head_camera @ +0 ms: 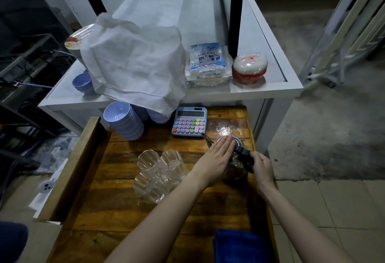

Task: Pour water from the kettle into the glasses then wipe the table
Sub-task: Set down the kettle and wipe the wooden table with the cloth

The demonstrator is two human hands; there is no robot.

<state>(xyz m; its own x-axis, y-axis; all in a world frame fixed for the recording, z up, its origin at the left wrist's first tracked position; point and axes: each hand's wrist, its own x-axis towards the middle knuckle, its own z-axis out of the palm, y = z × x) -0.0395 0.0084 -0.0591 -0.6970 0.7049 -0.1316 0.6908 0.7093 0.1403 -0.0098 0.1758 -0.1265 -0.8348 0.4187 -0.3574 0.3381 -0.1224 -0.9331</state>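
A steel kettle (236,171) with a black handle stands on the right side of the wooden table (116,210). My left hand (216,158) lies flat on the kettle's lid, fingers together. My right hand (261,165) is closed around the black handle. Its thin spout points left toward the calculator. Three clear ribbed glasses (160,171) stand clustered just left of the kettle; I cannot tell whether they hold water. A folded blue cloth (241,246) lies at the table's near edge.
A pastel calculator (189,121) lies behind the kettle. Stacks of lilac bowls (123,121) sit at the back left. A higher white table (260,92) beyond holds a white cloth (133,60), a plastic packet (208,62) and a red container (250,67).
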